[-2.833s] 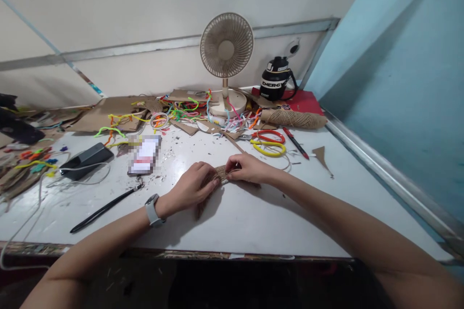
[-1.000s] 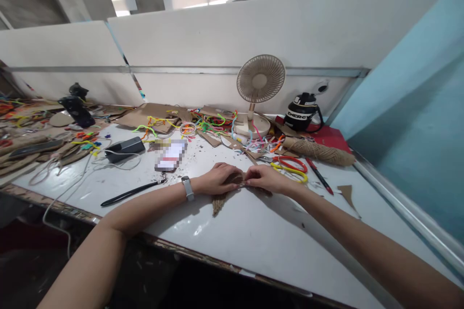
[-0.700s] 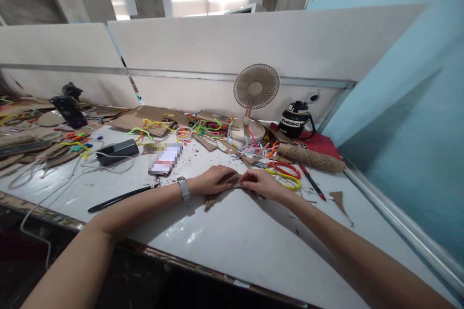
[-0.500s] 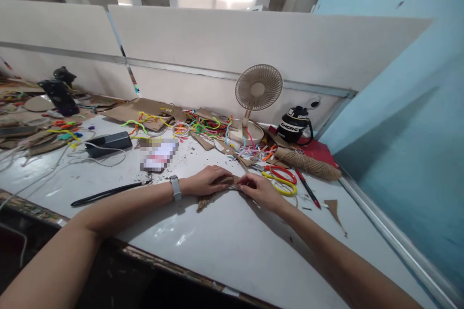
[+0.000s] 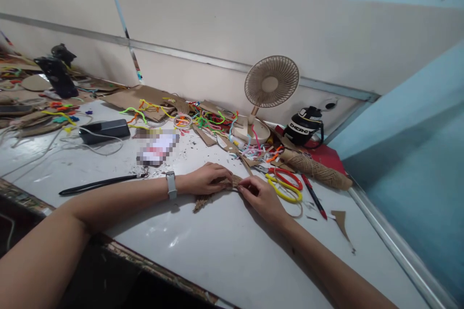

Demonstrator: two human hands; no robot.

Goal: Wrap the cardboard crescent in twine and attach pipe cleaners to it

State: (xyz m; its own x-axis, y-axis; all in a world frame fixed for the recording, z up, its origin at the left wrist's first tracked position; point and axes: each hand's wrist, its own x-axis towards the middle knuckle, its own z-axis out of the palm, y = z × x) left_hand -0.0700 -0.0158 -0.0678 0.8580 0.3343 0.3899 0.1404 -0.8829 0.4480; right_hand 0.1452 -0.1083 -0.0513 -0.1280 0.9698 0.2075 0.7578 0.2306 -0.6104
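- So, we've got both hands down on the white counter (image 5: 224, 251), working a flat cardboard piece wrapped in jute twine (image 5: 210, 194).
- Our left hand (image 5: 205, 181) lies flat on top of the wrapped piece, fingers curled over its far edge and pressing it to the counter. A pale watch (image 5: 170, 185) sits on that wrist.
- Our right hand (image 5: 263, 199) is pinched shut at the piece's right end, thumb and fingertips closed on the twine there. Can't tell exactly which strand it has.
- The wrapped piece is near the middle of the counter, its near-left tip poking out from under the left hand.
- Just right of the right hand: scissors with red and yellow handles (image 5: 286, 186), then a red pen (image 5: 313, 196).
- Further right and farther back lies a big twine spool (image 5: 317, 170) on its side, with a black bottle (image 5: 303, 128) behind it.
- A small beige fan (image 5: 271, 82) stands at the far edge, with a tangle of coloured pipe cleaners (image 5: 210, 120) and cardboard scraps around its base.
- Off to the left: a phone (image 5: 157, 148), a black lanyard strap (image 5: 96, 184), and a dark power bank (image 5: 104, 131) with a white cable.
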